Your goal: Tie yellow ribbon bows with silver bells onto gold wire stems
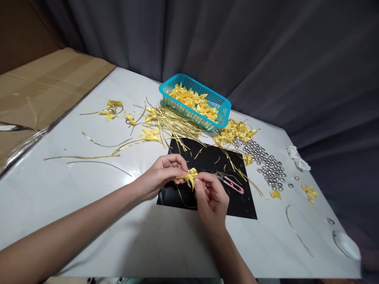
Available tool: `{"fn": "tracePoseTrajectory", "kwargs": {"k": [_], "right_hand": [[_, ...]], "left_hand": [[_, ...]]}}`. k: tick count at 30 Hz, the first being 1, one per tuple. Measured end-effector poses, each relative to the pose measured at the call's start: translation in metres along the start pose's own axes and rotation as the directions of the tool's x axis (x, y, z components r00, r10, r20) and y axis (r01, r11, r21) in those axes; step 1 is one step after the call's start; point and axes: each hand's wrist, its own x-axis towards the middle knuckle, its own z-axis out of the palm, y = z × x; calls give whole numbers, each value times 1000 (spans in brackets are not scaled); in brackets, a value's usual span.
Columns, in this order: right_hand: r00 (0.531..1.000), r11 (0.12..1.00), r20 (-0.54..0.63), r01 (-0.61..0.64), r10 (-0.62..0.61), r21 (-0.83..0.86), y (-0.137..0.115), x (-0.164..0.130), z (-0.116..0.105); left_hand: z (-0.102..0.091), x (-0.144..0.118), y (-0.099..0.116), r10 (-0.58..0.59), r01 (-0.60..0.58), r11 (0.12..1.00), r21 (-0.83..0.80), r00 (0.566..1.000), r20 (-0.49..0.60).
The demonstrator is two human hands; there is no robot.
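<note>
Over a black mat [183,199], my left hand [166,173] and my right hand [212,195] pinch a small yellow ribbon bow [192,176] between them. The left fingers close on its left side, where a bit of gold cord shows. My right thumb and forefinger grip its right edge. A thin gold cord hangs below the bow toward the mat. Just right of my right hand lies a pair of pink thread snips [232,184]. Short gold cord scraps are scattered on the mat.
A blue basket [226,112] of yellow bows stands at the back, beside a bundle of gold cords [177,122]. Finished-looking bows [235,132] and a pile of silver beads [271,169] lie at right. Cardboard [68,75] covers the left; a grey curtain [251,47] hangs behind.
</note>
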Motion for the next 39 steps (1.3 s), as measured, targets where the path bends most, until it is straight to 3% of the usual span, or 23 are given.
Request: {"fn": "tracePoseTrajectory", "kwargs": {"k": [10, 22, 39], "right_hand": [[1000, 998, -15, 19, -20, -63, -1, 1, 1], [999, 994, -3, -38, 38, 107, -2, 1, 2], [996, 987, 35, -85, 81, 139, 1, -1, 1]], "left_hand": [[0, 0, 2, -14, 14, 999, 39, 1000, -10], [0, 0, 0, 18, -17, 999, -33, 1000, 24], [-5, 0, 5, 92, -106, 988, 111, 988, 122]]}}
